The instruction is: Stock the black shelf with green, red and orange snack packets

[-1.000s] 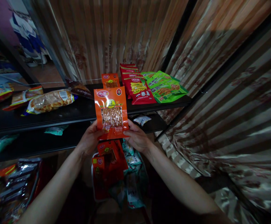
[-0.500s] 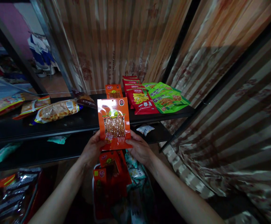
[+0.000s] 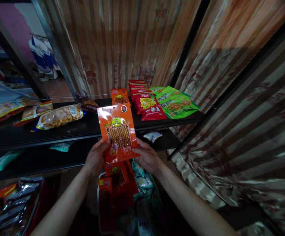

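An orange snack packet [image 3: 119, 134] with a clear window showing brown strips is held upright, tilted a little to the left, in front of the shelf. My left hand [image 3: 97, 156] pinches its lower left edge, thumb on the front. At the lower right edge my right hand [image 3: 148, 155] grips it the same way. Behind it, a matching orange packet [image 3: 119, 95] leans at the back of the upper shelf [image 3: 90, 126]. Below my hands, a bin [image 3: 99, 209] holds more orange packets [image 3: 117, 177] and teal-and-white packets [image 3: 144, 183].
Right of centre on the shelf lie red packets [image 3: 148, 105] and green packets [image 3: 176, 103]. Bagged snacks [image 3: 60, 117] line the left part. A small white packet [image 3: 152, 136] rests on the lower shelf. Another container of packages [image 3: 12, 206] is at lower left; a striped curtain [image 3: 137, 42] hangs behind.
The orange packet has tilted to the left and shifted slightly left and down, still between both hands. The shelf goods look unmoved.
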A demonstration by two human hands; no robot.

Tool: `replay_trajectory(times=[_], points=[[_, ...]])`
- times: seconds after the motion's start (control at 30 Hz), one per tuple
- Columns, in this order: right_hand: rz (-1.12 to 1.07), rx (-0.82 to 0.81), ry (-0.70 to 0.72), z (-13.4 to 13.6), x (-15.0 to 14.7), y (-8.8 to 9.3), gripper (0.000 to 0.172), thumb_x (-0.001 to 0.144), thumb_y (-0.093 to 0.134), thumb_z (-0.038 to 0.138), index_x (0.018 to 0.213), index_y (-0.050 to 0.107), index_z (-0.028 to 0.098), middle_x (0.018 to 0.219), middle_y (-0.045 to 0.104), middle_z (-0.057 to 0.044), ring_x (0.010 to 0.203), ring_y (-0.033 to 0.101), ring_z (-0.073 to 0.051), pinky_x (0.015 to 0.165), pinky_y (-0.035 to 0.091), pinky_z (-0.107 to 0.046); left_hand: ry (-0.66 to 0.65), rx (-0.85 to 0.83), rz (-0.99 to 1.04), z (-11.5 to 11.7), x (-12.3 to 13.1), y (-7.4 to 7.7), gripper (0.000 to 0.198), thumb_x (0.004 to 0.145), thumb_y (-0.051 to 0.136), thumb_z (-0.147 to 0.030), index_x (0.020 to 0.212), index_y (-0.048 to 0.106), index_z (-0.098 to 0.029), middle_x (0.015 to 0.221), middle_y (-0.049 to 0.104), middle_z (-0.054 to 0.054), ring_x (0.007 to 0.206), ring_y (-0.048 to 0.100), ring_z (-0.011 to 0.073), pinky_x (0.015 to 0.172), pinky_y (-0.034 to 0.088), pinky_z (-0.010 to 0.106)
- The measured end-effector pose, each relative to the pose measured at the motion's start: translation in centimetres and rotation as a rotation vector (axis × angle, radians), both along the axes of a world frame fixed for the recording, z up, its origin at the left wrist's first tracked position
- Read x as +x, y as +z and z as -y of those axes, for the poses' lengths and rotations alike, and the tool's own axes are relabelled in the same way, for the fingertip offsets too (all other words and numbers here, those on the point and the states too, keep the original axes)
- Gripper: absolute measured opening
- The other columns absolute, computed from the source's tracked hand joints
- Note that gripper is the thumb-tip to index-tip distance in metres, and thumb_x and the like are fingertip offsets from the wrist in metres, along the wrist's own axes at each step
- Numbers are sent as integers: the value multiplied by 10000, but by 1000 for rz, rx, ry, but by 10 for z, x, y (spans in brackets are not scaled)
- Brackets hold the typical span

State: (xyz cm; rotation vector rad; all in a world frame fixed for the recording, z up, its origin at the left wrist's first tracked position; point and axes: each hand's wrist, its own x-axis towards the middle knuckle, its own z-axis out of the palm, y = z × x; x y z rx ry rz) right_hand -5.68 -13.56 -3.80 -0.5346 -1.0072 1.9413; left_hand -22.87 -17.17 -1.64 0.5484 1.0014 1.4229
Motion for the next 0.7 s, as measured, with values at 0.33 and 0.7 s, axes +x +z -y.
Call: replay_trajectory(times=[0.33,0.7], points=[[27,-22,-22,3,1,5,339,659,694,182,997,679,207,924,724,-10,833,673,-150,830,499,-283,-17,-6,43,0,1,-3,330,676,736,-227,991,671,-152,938,729,83,884,686,225,800,537,331],[12,-40,-62,2,3,1,348,643,740,207,988,690,200,927,727,-17,801,671,-145,787,506,-262,-10,-15,28,0,3,2,303,669,735,-261,940,677,-139,947,727,96,813,689,220,691,532,306]])
